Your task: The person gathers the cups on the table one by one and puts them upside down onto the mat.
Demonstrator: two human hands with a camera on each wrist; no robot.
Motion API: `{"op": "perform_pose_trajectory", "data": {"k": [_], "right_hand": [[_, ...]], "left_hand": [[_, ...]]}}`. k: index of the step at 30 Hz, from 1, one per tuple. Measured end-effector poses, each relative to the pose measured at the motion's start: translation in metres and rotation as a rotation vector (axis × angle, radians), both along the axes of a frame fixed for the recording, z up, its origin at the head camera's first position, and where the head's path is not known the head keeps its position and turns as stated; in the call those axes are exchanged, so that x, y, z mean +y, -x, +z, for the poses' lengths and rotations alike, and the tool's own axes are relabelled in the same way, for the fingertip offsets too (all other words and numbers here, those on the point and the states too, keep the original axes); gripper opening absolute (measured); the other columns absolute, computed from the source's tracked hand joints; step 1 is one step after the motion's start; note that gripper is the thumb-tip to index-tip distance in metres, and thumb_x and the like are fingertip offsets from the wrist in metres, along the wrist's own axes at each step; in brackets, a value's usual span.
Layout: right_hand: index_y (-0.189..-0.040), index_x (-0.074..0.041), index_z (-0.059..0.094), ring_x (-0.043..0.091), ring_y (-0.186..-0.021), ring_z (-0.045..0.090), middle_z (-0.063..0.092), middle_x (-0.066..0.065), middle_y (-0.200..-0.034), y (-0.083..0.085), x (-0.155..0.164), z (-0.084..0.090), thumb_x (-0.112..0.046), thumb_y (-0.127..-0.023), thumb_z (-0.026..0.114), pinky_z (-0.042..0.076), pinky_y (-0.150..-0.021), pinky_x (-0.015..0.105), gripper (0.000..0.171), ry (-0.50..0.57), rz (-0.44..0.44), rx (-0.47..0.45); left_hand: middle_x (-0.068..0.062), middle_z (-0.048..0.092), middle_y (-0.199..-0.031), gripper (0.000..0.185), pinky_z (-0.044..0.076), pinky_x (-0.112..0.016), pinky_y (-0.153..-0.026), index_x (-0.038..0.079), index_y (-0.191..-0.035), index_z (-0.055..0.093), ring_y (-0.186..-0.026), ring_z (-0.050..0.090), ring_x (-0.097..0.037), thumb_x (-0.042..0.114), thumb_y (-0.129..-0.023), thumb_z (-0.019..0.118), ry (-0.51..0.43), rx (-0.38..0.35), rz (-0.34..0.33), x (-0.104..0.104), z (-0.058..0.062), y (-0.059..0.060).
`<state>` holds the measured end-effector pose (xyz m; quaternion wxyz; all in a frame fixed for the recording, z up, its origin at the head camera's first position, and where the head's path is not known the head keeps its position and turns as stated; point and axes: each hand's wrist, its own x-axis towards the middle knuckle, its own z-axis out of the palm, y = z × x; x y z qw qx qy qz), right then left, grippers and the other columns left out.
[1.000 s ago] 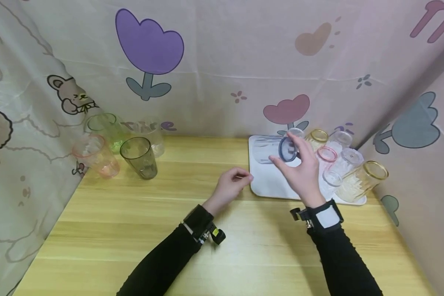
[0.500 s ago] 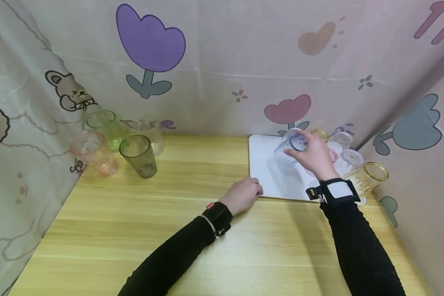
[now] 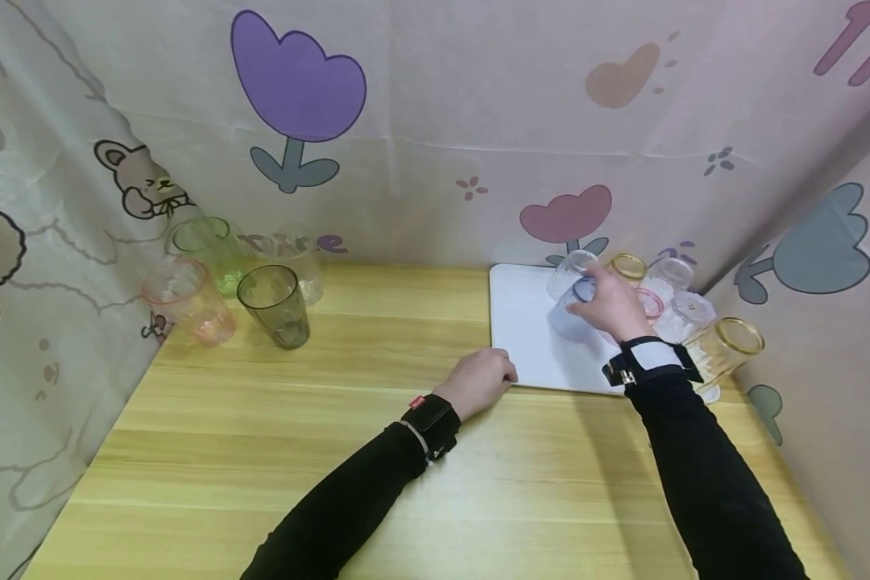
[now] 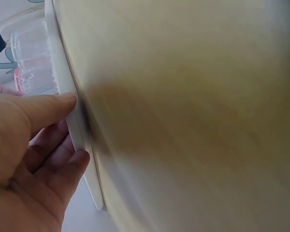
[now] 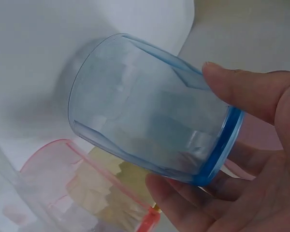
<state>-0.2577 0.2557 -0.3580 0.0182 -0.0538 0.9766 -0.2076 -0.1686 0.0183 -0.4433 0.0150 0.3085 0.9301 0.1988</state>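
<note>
Blue cup [image 5: 145, 106], lying sideways a second ago, is now pointing mouth-down at white tray [image 3: 525, 322], so joining pink cup [image 5: 46, 169], right hand [image 3: 615, 308] pinching its base, left hand [image 3: 476, 383] pinching tray edge.

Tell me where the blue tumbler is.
In the head view, the blue tumbler is right of centre, in the right hand over the white tray, beside a clear tumbler.
</note>
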Motion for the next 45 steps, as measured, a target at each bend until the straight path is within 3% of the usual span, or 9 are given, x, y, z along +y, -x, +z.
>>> {"op": "perform_pose_trajectory", "data": {"k": [10,18,26,35,41,45], "right_hand": [[-0.147,0.012,0.039,0.056,-0.126,0.049,0.050,0.042,-0.137,0.002,0.006,-0.010,-0.015,-0.088,0.076,0.043,-0.106,0.067,0.075,0.023,-0.015,-0.053],[-0.146,0.012,0.041,0.055,-0.125,0.048,0.051,0.042,-0.135,0.002,0.006,-0.011,-0.014,-0.086,0.076,0.042,-0.106,0.067,0.075,0.025,-0.022,-0.026],[-0.149,0.011,0.039,0.057,-0.128,0.046,0.047,0.043,-0.140,0.001,0.006,-0.009,-0.016,-0.085,0.075,0.040,-0.106,0.069,0.078,0.020,-0.004,-0.006],[-0.149,0.004,0.047,0.056,-0.130,0.045,0.046,0.037,-0.144,-0.017,-0.007,0.001,-0.018,-0.087,0.075,0.039,-0.106,0.069,0.071,0.060,-0.024,0.203],[-0.141,0.004,0.057,0.051,-0.132,0.048,0.052,0.031,-0.144,-0.034,-0.026,0.004,-0.013,-0.088,0.076,0.039,-0.110,0.064,0.059,0.141,0.002,0.379],[-0.136,0.005,0.060,0.049,-0.132,0.050,0.055,0.030,-0.141,-0.045,-0.040,0.000,-0.008,-0.088,0.077,0.041,-0.109,0.063,0.053,0.177,0.048,0.448]], "left_hand": [[0.005,0.075,-0.103,0.013,0.057,-0.021,-0.088,0.017,-0.103,0.083,-0.100,0.070,-0.010,0.013,-0.097,0.073,-0.001,0.012,-0.011,0.001,0.003,-0.001],[0.005,0.075,-0.103,0.013,0.057,-0.021,-0.087,0.017,-0.103,0.083,-0.100,0.070,-0.010,0.012,-0.098,0.073,0.008,0.017,-0.018,0.001,0.004,0.000],[0.003,0.074,-0.111,0.021,0.056,-0.021,-0.092,0.016,-0.113,0.081,-0.106,0.069,-0.012,0.007,-0.098,0.071,0.024,-0.027,-0.022,-0.001,0.006,-0.001],[0.002,0.069,-0.113,0.023,0.054,-0.021,-0.092,0.014,-0.119,0.078,-0.106,0.064,-0.012,0.009,-0.097,0.070,-0.007,-0.024,-0.061,-0.010,0.002,-0.004],[0.000,0.067,-0.122,0.030,0.053,-0.020,-0.096,0.010,-0.126,0.072,-0.109,0.065,-0.011,0.011,-0.097,0.071,-0.135,-0.034,-0.011,-0.025,0.005,-0.006],[-0.002,0.066,-0.127,0.036,0.052,-0.025,-0.101,0.010,-0.133,0.067,-0.114,0.063,-0.015,0.012,-0.097,0.071,-0.224,-0.041,0.042,-0.038,0.012,-0.007]]}}
